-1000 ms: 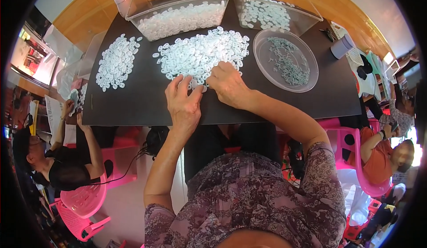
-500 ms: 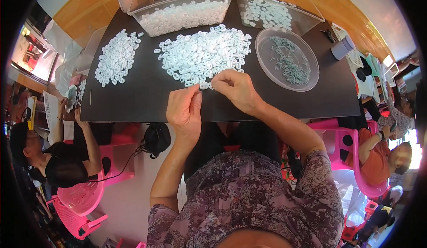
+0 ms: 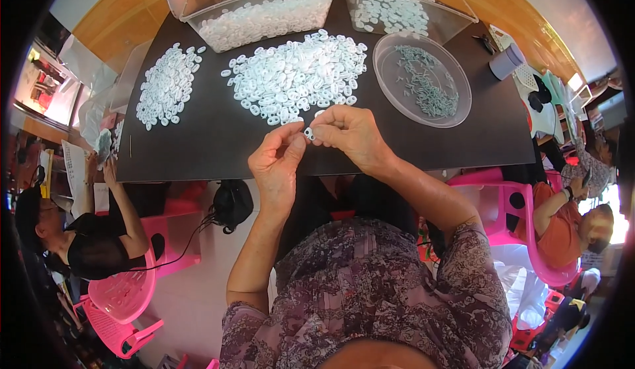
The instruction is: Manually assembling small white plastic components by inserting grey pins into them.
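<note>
Between left hand (image 3: pixel 274 164) and right hand (image 3: pixel 358 140), pinched by both, a small white piece (image 3: pixel 309 133).

Dark table (image 3: pixel 423 147) is hogging the middle here, and orangey panelling (image 3: pixel 142 1) is curving along behind it with a paler wall (image 3: pixel 86 1) rising above. Pink plastic chairs (image 3: pixel 122 293) are standing off to both sides, with light floor (image 3: pixel 198 296) showing near the left one. A bright opening (image 3: pixel 66 101) is glowing on the left (can't tell if window or door), and white glare (image 3: pixel 618 227) is blowing out the far right.
</note>
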A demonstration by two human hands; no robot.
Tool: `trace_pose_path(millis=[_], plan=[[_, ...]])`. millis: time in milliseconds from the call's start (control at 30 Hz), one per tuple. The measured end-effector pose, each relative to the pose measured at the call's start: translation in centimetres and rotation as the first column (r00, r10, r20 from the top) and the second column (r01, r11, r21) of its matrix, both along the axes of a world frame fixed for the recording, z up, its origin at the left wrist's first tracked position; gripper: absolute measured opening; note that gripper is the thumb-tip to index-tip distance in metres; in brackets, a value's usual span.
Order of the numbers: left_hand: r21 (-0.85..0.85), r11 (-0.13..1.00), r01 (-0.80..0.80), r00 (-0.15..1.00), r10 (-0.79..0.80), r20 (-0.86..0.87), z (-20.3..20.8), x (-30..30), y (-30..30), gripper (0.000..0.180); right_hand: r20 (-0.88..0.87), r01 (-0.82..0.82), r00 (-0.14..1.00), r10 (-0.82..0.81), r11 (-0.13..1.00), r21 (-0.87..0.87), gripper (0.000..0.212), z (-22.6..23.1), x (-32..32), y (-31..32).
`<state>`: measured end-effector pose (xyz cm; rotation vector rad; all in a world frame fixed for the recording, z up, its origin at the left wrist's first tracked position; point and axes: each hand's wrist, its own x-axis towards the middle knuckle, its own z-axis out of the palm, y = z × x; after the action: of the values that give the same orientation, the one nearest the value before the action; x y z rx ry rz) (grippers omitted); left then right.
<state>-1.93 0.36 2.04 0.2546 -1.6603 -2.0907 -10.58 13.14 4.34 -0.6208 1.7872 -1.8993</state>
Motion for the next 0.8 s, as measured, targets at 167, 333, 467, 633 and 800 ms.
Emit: trace_pose_path(millis=[167, 333, 467, 633, 800], plan=[[-0.001, 0.998, -0.058, 0.998, 0.058, -0.007, 0.0, 0.1, 0.5, 0.022, -0.212, 0.102, 0.973, -0.089, 0.993, 0.055, 0.008, -0.2, 1.0, 0.1], [0.104, 0.994, -0.013, 0.999, 0.008, 0.052, 0.8, 0.9, 1.3, 0.020, -0.896, 0.314, 0.429, -0.119, 0.949, 0.024, 0.012, -0.8, 1.1, 0.2], [0.206, 0.978, -0.040, 0.999, 0.040, 0.004, 1.0, 1.0, 1.8, 0.020, -0.974, 0.286, 0.160, -0.162, 0.952, -0.111, 0.025, -1.1, 1.9, -0.2], [0.366, 0.930, 0.035, 0.998, -0.048, 0.028, 0.1, 1.0, 1.2, 0.017, -0.933, 0.268, 0.321, -0.165, 0.960, -0.077, 0.030, -1.5, 2.7, 0.1], [0.393, 0.918, 0.040, 0.998, -0.058, 0.033, -0.3, 1.0, 1.0, 0.013, -0.686, 0.188, 0.714, -0.139, 0.982, -0.003, 0.018, -1.0, 3.0, 0.6]])
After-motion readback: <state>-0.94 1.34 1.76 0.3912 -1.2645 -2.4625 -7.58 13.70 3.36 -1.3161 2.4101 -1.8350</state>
